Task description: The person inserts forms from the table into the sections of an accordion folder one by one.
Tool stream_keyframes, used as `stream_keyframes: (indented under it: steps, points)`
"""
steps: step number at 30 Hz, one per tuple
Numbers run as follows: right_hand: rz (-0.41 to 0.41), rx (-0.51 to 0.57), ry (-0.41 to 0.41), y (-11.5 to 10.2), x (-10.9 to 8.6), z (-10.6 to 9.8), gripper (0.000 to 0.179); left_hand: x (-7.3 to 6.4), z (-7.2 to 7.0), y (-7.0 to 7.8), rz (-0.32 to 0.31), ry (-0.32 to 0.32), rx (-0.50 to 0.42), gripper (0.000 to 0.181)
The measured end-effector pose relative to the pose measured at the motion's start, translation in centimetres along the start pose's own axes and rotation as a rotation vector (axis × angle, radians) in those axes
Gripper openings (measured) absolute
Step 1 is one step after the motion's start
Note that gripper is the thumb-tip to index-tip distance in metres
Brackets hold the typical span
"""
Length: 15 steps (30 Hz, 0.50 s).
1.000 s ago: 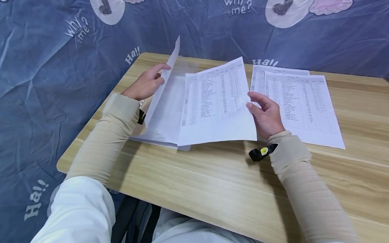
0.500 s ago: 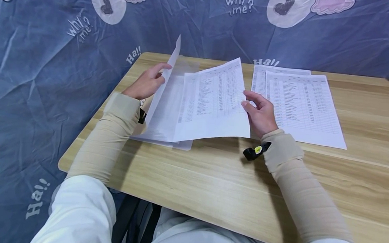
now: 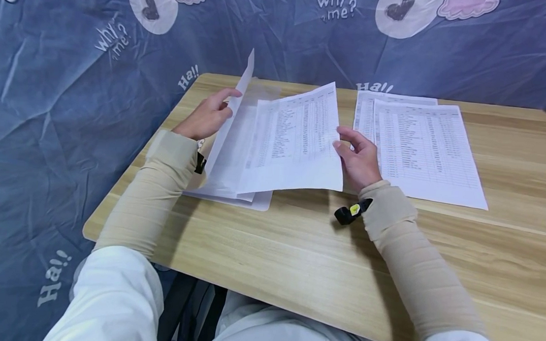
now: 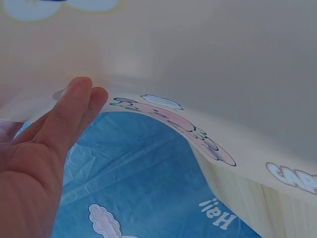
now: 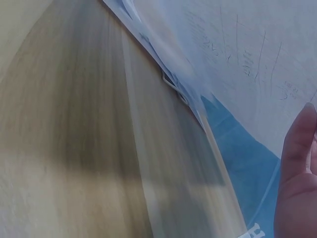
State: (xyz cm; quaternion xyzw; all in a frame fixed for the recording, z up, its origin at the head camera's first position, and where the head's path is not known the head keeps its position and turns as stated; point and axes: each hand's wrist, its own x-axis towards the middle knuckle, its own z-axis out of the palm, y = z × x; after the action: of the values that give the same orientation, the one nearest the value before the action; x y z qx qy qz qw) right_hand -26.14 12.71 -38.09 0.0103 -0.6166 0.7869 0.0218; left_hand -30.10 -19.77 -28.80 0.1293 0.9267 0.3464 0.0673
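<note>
In the head view a folder lies at the table's left side, its white cover (image 3: 229, 115) raised and its translucent plastic sheets (image 3: 266, 91) spread to the right. My left hand (image 3: 208, 112) holds that cover by its edge. Two fingers (image 4: 74, 106) lie against the cartoon-printed outside in the left wrist view. A printed table sheet (image 3: 297, 136) slants over the folder, pinched at its right edge between the thumb and fingers of my right hand (image 3: 360, 156). The sheet's left part overlaps the folder's plastic. Only part of the right hand shows in the right wrist view.
More printed sheets (image 3: 431, 157) lie overlapping on the wooden table (image 3: 269, 257), right of my right hand. A blue patterned cloth (image 3: 279, 33) hangs behind the table and along its left side. The table's front edge runs close to my lap.
My right hand has moved left with the printed sheet, whose left edge now reaches further over the folder. The left hand and raised cover have stayed in place.
</note>
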Motion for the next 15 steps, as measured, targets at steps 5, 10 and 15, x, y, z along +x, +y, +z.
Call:
stream_keyframes:
  steps: [5, 10, 15]
  points:
    - [0.007, 0.012, 0.001, 0.21, 0.03, 0.31, 0.036, -0.02, 0.03, -0.12, 0.012, 0.006, 0.001, 0.046]
    - [-0.003, -0.009, -0.009, 0.37, -0.02, 0.53, 0.038, -0.03, 0.07, -0.23, 0.024, 0.010, 0.001, 0.045]
    - [0.006, -0.031, -0.010, 0.65, -0.03, 0.92, 0.038, 0.01, 0.11, -0.32, 0.022, 0.006, -0.002, 0.045]
